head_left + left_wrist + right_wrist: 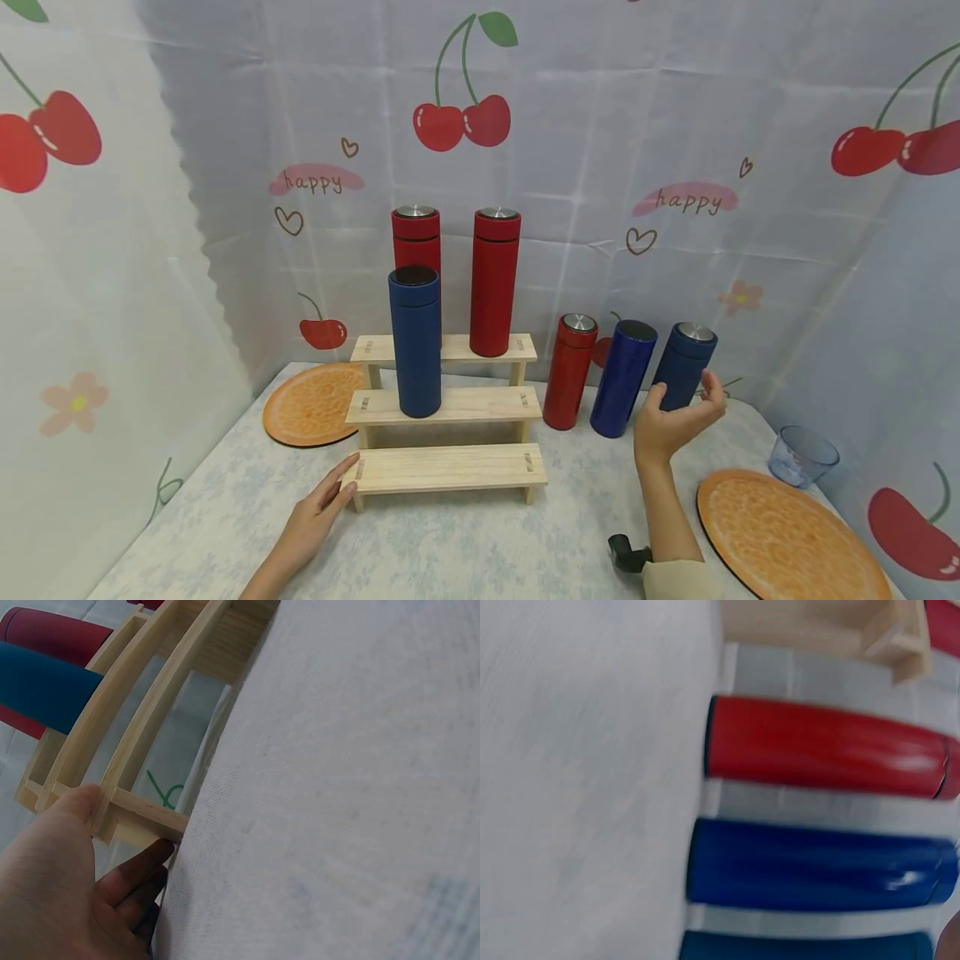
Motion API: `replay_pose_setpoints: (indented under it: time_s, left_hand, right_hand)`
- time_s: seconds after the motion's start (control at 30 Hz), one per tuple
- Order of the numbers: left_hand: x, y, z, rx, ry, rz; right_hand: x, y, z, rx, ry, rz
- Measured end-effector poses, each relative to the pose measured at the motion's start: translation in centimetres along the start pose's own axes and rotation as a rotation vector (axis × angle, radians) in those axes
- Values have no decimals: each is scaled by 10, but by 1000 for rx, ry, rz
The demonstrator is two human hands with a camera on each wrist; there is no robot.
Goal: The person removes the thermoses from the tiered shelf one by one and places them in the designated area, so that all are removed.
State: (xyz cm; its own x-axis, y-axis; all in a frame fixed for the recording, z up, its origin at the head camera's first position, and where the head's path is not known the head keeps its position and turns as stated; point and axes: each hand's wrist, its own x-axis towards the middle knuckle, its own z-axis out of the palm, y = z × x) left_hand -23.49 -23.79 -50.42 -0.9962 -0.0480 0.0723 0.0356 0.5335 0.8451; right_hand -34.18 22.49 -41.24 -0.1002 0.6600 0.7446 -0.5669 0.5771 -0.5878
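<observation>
My left hand holds the left end of the lowest step of a three-tier wooden stand, thumb on one side and fingers on the other. My right hand is in front of a dark blue thermos bottle with a silver lid, thumb and fingers spread to its sides; contact cannot be told. Left of it stand a glossy blue bottle and a short red bottle. A tall blue bottle stands on the middle step, and two tall red bottles stand on the top step.
Round woven-look orange mats lie at the back left and front right. A clear blue glass sits near the right edge. Behind the table hangs a cherry-print curtain. A black fitting shows beside my right wrist.
</observation>
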Motion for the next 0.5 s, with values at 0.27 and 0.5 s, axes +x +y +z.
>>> replay_pose_setpoints:
  time_s: [0.27,0.5]
  left_hand:
    - [0,-1,1,0,5,2]
    - [-1,-1,0,7,4,9]
  right_hand:
    - [-16,-81,28,221,-136,-33]
    - [-24,-155,53,378,-258,-91]
